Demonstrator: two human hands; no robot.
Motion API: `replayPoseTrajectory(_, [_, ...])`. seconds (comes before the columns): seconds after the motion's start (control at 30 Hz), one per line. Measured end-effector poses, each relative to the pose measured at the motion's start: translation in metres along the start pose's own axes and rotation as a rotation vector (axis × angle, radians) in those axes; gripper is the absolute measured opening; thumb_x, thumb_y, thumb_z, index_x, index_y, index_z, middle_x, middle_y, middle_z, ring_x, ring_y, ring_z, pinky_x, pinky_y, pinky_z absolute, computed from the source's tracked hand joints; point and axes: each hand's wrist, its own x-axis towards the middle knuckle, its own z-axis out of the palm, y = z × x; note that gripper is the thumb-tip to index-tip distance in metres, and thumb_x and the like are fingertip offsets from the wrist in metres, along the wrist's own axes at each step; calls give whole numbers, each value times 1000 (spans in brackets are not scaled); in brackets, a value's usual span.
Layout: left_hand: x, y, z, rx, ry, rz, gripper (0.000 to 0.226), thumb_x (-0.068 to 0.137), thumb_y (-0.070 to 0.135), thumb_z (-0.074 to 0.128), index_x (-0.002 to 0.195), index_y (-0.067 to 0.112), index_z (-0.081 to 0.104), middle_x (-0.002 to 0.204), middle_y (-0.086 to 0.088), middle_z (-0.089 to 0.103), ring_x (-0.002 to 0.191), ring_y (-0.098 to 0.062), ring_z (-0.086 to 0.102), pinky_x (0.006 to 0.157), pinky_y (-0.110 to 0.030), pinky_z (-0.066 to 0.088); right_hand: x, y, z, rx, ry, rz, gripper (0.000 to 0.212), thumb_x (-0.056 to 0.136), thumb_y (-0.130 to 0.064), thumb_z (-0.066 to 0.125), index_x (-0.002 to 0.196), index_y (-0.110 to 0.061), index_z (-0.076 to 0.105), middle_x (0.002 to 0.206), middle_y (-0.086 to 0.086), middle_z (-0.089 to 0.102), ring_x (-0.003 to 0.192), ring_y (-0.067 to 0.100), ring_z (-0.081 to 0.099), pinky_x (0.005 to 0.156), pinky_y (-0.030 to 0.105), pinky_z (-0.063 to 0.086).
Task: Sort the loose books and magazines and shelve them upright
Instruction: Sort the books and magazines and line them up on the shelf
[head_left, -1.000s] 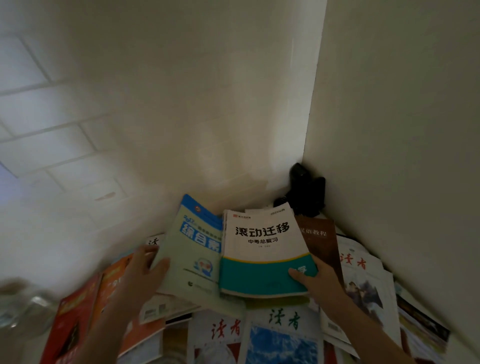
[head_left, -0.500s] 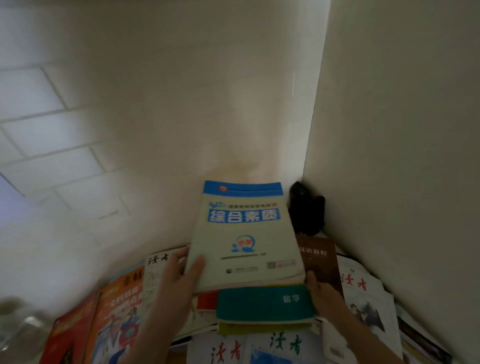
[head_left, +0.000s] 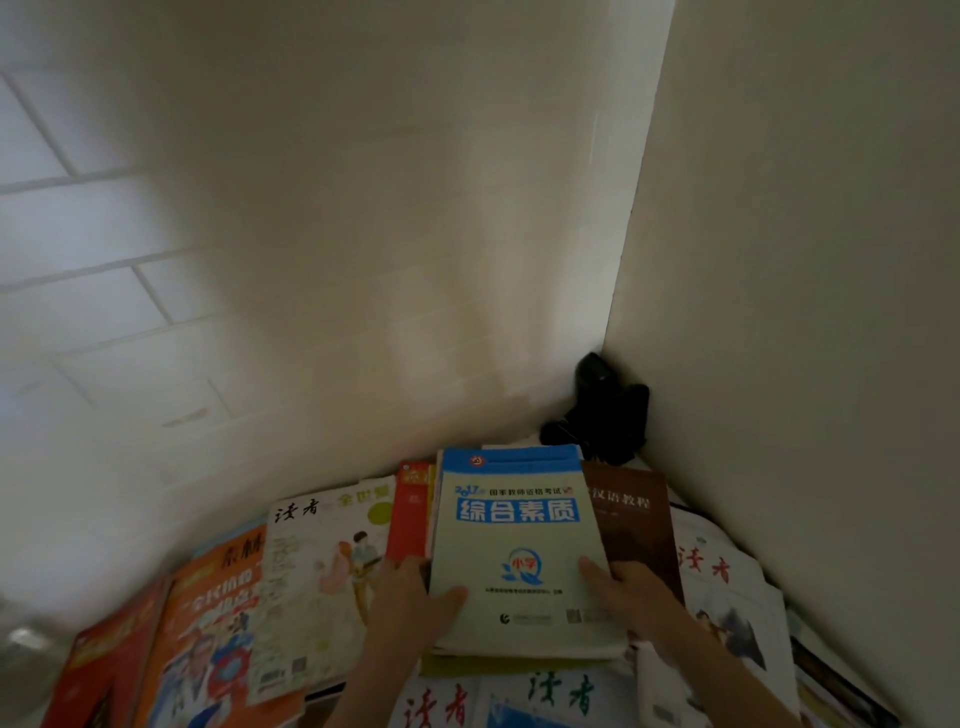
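Both forearms reach forward: the left hand (head_left: 410, 605) grips the pale green book's (head_left: 519, 551) left edge, thumb on its cover; the right hand (head_left: 631, 597) clasps the right edge.

Looks like a home or study corner: plain pale walls (head_left: 363, 260) meeting at a corner, tile-like lines on the left, loose books (head_left: 519, 545) and magazines (head_left: 322, 571) heaped flat below, a dark object (head_left: 608, 410) tucked into the corner.

The exam book (head_left: 519, 545) lies atop a stack amid spread magazines (head_left: 322, 587); a camera (head_left: 608, 410) sits behind in the wall corner.
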Motion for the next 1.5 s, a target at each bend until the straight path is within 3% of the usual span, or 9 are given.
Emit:
replayPoseTrajectory(0.13, [6, 5, -2, 56, -63, 3, 46, 83, 47, 65, 116, 21, 47, 120, 3, 58, 106, -15, 57, 86, -27, 50, 2, -8, 0, 204, -94, 72, 36, 87, -45, 65, 99, -11, 72, 95, 6, 75, 92, 26, 71, 90, 48, 54])
replayPoseTrajectory(0.37, [18, 8, -15, 208, -174, -14, 61, 72, 62, 69, 114, 25, 46, 113, 8, 60, 102, -13, 60, 86, -28, 53, 11, -20, -2, 449, -288, 142, 32, 87, -36, 68, 112, -16, 67, 106, 14, 73, 99, 34, 69, 92, 51, 52])
replayPoseTrajectory(0.5, [30, 15, -12, -154, -202, -30, 42, 79, 51, 70, 105, 30, 45, 110, 10, 60, 95, -11, 61, 73, -20, 52, 10, -27, -3, 374, -380, 115, 34, 84, -25, 71, 114, -10, 66, 106, 14, 73, 97, 32, 70, 87, 46, 55])
replayPoseTrajectory(0.63, [37, 18, 4, -365, -91, -130, 62, 56, 69, 72, 101, 34, 47, 109, 9, 64, 105, -20, 62, 92, -43, 52, 4, -7, 6, 378, -278, -23, 37, 85, -27, 70, 118, -11, 64, 105, 10, 74, 96, 27, 71, 88, 45, 56])
replayPoseTrajectory(0.77, [32, 13, 4, -514, -56, -162, 78, 51, 56, 87, 110, 25, 46, 102, 6, 64, 89, -17, 68, 74, -38, 59, -14, 10, 19, 415, -133, -129, 38, 82, -26, 73, 117, -16, 62, 99, 4, 75, 88, 22, 73, 76, 39, 60])
replayPoseTrajectory(0.9, [22, 14, -5, -593, -226, -136, 79, 46, 49, 92, 111, 17, 61, 98, 0, 74, 81, -17, 73, 72, -40, 61, -35, 11, 21, 486, -28, -160, 34, 81, -18, 75, 112, -14, 64, 93, 5, 76, 79, 20, 74, 58, 27, 58])
replayPoseTrajectory(1.0, [10, 17, -7, -676, -156, -73, 89, 44, 45, 94, 118, 21, 50, 107, 1, 69, 85, -19, 72, 70, -41, 61, -46, 3, 13, 489, 19, -229, 30, 80, -17, 75, 109, -17, 65, 89, 0, 76, 74, 13, 73, 54, 20, 55])
replayPoseTrajectory(1.23, [-17, 31, -56, -834, -13, 117, 77, 55, 38, 90, 117, 34, 44, 102, 2, 72, 79, -19, 74, 66, -41, 61, -69, -37, 10, 417, 36, -446, 34, 81, -13, 73, 114, -14, 63, 99, -1, 74, 79, 5, 71, 58, 14, 53])
replayPoseTrajectory(1.5, [-125, -29, -114, -1002, 377, 151, 62, 62, 16, 89, 111, 21, 51, 96, -3, 74, 76, -23, 74, 62, -44, 60, -134, -83, 58, 267, -212, -700, 42, 81, -17, 73, 119, -19, 57, 100, -5, 72, 81, 5, 71, 58, 17, 55])
